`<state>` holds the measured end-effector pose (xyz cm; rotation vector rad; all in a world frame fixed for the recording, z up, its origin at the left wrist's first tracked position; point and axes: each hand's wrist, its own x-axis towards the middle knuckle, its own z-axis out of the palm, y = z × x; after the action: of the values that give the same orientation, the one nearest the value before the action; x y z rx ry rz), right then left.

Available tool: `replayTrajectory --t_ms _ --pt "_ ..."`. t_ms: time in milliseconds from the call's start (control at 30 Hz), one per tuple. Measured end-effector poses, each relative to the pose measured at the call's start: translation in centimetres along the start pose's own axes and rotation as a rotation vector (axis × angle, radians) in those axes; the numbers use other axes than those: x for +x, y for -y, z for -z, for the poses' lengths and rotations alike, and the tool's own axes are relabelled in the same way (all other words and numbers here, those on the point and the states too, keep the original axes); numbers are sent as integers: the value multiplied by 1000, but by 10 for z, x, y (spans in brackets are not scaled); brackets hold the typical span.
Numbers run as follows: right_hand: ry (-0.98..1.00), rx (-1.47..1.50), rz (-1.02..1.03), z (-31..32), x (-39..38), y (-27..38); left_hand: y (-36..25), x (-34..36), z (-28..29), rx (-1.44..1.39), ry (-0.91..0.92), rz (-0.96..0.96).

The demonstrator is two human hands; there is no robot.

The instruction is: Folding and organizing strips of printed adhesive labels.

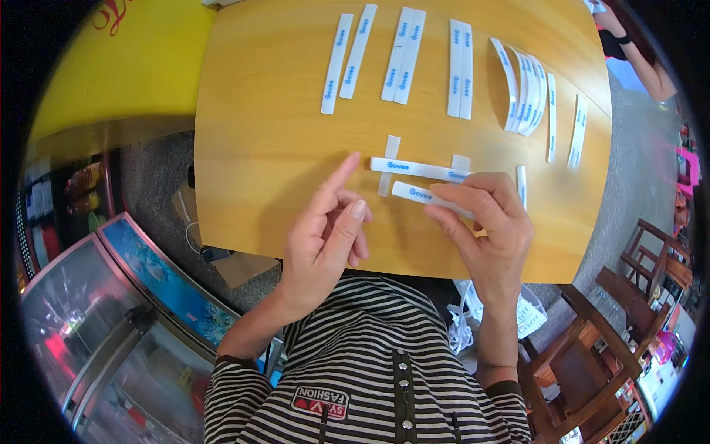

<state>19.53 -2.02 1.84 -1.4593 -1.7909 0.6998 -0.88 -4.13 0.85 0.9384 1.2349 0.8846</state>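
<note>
Presently, on the wooden table, a crosswise strip, white with blue print, lies over two short pale pieces; just on its near side, the right hand pinches a second white strip between thumb and fingers, covering its right end; cannot tell whether that one touches wood; off the crosswise strip's left end, the left hand is loose, index finger extended, others curled, nothing seen in it; beyond the crosswise strip, paired strips; beyond and right of it, a curved cluster.
</note>
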Motion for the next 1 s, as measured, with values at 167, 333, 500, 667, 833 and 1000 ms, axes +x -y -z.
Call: replayTrajectory --t_ms 167,333,500,667,833,1000 --pt "16 -67 27 -5 16 -2 1 4 2 -41 39 94" --pt "35 -61 -9 -11 22 -5 3 4 2 -17 41 78" --pt "59 -61 -28 -14 24 -5 4 5 3 -14 58 68" --pt "89 -90 5 -14 26 -6 2 5 3 4 67 72" --pt "78 -57 -16 -16 26 -5 1 5 2 -2 63 87" --pt "80 -70 -31 -18 26 -7 1 5 2 -3 62 91"
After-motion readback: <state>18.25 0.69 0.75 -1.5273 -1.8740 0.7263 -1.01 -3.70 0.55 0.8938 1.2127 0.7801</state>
